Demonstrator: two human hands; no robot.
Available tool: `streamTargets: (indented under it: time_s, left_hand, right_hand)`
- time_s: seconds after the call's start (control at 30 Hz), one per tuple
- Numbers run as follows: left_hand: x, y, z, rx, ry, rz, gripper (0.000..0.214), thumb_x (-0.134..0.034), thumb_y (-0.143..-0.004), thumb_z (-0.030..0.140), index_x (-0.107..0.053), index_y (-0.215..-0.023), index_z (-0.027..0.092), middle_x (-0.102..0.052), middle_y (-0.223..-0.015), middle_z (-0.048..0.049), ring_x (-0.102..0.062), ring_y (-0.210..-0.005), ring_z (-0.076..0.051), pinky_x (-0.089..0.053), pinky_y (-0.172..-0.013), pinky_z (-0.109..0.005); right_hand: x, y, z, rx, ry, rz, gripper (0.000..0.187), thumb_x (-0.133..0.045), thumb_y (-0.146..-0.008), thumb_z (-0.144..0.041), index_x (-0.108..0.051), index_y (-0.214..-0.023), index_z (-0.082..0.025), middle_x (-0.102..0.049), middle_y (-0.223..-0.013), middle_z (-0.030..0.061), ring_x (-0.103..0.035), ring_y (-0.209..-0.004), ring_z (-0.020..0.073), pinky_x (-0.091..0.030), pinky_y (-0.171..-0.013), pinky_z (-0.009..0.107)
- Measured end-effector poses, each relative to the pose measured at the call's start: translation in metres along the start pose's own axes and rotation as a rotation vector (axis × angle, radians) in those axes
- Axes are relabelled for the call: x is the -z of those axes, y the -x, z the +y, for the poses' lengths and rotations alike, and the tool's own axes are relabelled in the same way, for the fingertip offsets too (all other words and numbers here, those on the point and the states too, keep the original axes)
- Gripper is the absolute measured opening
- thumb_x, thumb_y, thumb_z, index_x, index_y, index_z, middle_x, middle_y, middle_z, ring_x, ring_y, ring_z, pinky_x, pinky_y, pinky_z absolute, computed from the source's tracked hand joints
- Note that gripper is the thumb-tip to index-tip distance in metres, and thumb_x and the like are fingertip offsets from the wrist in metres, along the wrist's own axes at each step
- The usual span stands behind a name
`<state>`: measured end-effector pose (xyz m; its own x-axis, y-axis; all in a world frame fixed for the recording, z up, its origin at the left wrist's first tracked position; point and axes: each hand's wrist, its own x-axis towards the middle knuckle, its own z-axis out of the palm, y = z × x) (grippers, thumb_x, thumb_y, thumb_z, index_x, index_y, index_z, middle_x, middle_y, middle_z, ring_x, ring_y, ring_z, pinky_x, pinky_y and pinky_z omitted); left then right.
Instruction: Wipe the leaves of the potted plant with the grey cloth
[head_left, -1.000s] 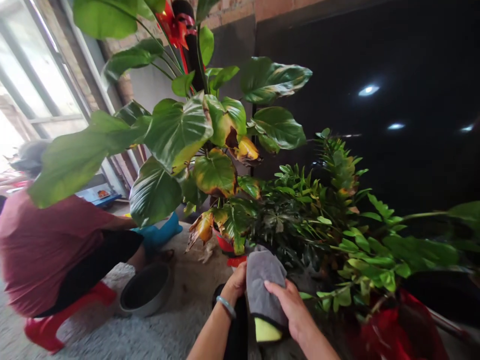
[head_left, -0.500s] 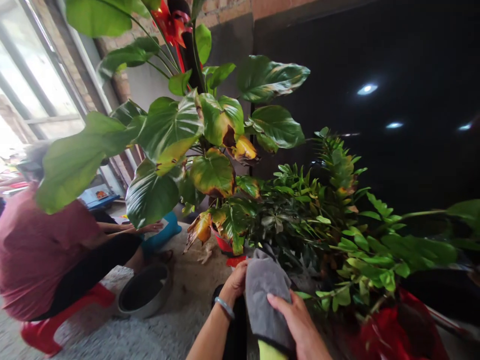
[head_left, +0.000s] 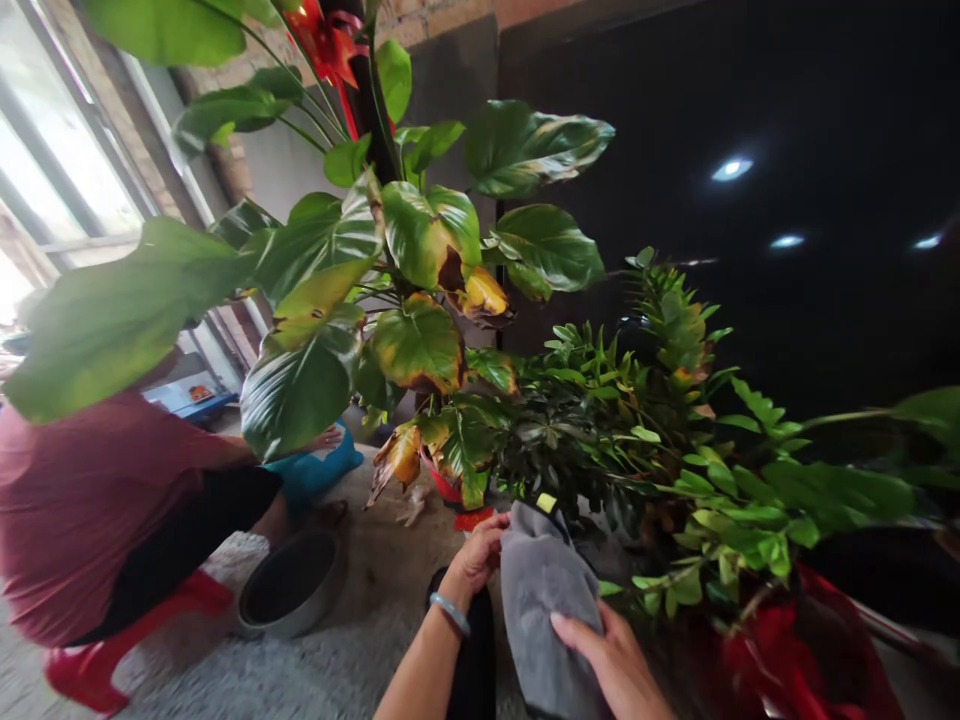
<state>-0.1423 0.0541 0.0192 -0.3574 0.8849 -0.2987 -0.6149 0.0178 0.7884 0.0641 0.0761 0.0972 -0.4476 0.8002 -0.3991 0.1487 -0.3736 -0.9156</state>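
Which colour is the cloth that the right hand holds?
Grey: in the head view, the cloth also shows a small yellow-green patch near its top edge.

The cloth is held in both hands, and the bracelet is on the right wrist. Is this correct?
Not quite: the head view shows the bracelet on the left wrist. The left hand and right hand do hold the cloth.

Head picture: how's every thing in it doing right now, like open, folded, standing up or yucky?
Cloth, folded, grey side mostly out
Left hand, gripping the cloth's edge
Right hand, holding the cloth, thumb on top
Bracelet, worn on left wrist
Plant, upright, some leaves yellow and brown
Basin, upright, open, contents unclear
Stool, upright, person seated on it
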Motion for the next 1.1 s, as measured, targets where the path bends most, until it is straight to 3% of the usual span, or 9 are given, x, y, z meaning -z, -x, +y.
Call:
streamTargets:
  time_s: [0.13,0.3,0.4,0.53,0.6,0.8,0.87,0.97,1.1]
  left_hand:
    - [0.002,0.001,0.0,-0.001,0.037,0.051,0.034,-0.081,-0.046,0.019,-0.066,-0.076,0.015,-0.062,-0.064,0.0015,-0.056,-0.057,-0.011,-0.038,-0.056,-0.022]
    - [-0.002,0.002,-0.001,-0.01,0.008,0.053,0.044,-0.085,-0.049,0.038,-0.064,-0.082,0.016,-0.063,-0.076,-0.0004,-0.058,-0.062,-0.013,-0.037,-0.054,-0.023]
    - [-0.006,0.002,-0.001,-0.015,-0.043,0.027,0.046,-0.086,-0.049,0.041,-0.064,-0.081,0.016,-0.062,-0.074,-0.0004,-0.056,-0.061,-0.012,-0.038,-0.054,-0.023]
    - [-0.01,0.002,-0.001,-0.008,-0.064,0.062,0.05,-0.088,-0.042,0.042,-0.061,-0.074,0.016,-0.059,-0.066,0.0025,-0.055,-0.056,-0.011,-0.038,-0.052,-0.023]
    - [-0.01,0.002,-0.001,-0.006,-0.078,0.066,0.05,-0.089,-0.04,0.043,-0.059,-0.07,0.015,-0.057,-0.061,0.0033,-0.054,-0.053,-0.01,-0.037,-0.05,-0.023]
    - [-0.011,0.002,-0.001,-0.027,-0.103,0.064,0.047,-0.088,-0.042,0.045,-0.059,-0.065,0.015,-0.053,-0.05,0.0047,-0.05,-0.049,-0.009,-0.033,-0.05,-0.022]
    - [-0.013,0.003,-0.001,-0.029,-0.096,0.074,0.049,-0.088,-0.039,0.045,-0.059,-0.065,0.016,-0.054,-0.05,0.0046,-0.05,-0.048,-0.01,-0.033,-0.049,-0.023]
    - [-0.014,0.003,-0.002,-0.03,-0.081,0.097,0.05,-0.089,-0.036,0.044,-0.059,-0.064,0.016,-0.055,-0.053,0.0044,-0.05,-0.05,-0.01,-0.036,-0.052,-0.024]
    - [-0.009,0.003,-0.001,-0.029,-0.055,0.116,0.047,-0.09,-0.036,0.038,-0.057,-0.061,0.016,-0.052,-0.055,0.006,-0.047,-0.052,-0.008,-0.035,-0.056,-0.024]
  right_hand:
    - [0.02,0.009,-0.019,0.012,-0.118,0.07,0.049,-0.077,-0.044,-0.046,-0.071,-0.084,-0.019,-0.075,-0.079,0.0072,-0.068,-0.083,0.0326,-0.051,-0.073,0.038]
    - [0.024,-0.024,-0.057,0.085,-0.413,0.253,0.053,-0.08,-0.036,-0.042,-0.07,-0.081,-0.017,-0.075,-0.077,0.0072,-0.067,-0.088,0.0331,-0.051,-0.08,0.041]
    - [0.014,-0.031,-0.035,-0.02,-0.44,0.233,0.046,-0.079,-0.035,-0.042,-0.07,-0.073,-0.017,-0.075,-0.078,0.0082,-0.066,-0.094,0.0337,-0.051,-0.082,0.041]
    - [0.014,-0.009,0.002,-0.156,-0.297,0.047,0.047,-0.082,-0.037,-0.046,-0.072,-0.071,-0.015,-0.075,-0.077,0.0102,-0.067,-0.089,0.0345,-0.052,-0.079,0.041]
    - [0.021,0.0,-0.002,-0.126,-0.276,0.036,0.052,-0.082,-0.038,-0.049,-0.073,-0.076,-0.014,-0.075,-0.076,0.0104,-0.068,-0.085,0.0348,-0.052,-0.077,0.041]
    - [0.022,-0.023,-0.062,0.153,-0.441,0.317,0.052,-0.081,-0.037,-0.04,-0.071,-0.082,-0.017,-0.076,-0.08,0.0056,-0.067,-0.091,0.0317,-0.051,-0.082,0.039]
    - [0.011,-0.028,-0.057,0.087,-0.472,0.265,0.046,-0.08,-0.037,-0.039,-0.071,-0.076,-0.017,-0.075,-0.078,0.006,-0.067,-0.092,0.0316,-0.051,-0.081,0.039]
    - [-0.003,-0.016,-0.025,-0.088,-0.372,0.1,0.039,-0.08,-0.038,-0.041,-0.071,-0.069,-0.017,-0.075,-0.072,0.0068,-0.068,-0.085,0.0318,-0.052,-0.075,0.039]
    - [0.005,0.014,-0.003,-0.11,-0.25,-0.082,0.042,-0.081,-0.04,-0.046,-0.073,-0.067,-0.015,-0.073,-0.066,0.0087,-0.068,-0.072,0.031,-0.052,-0.068,0.037]
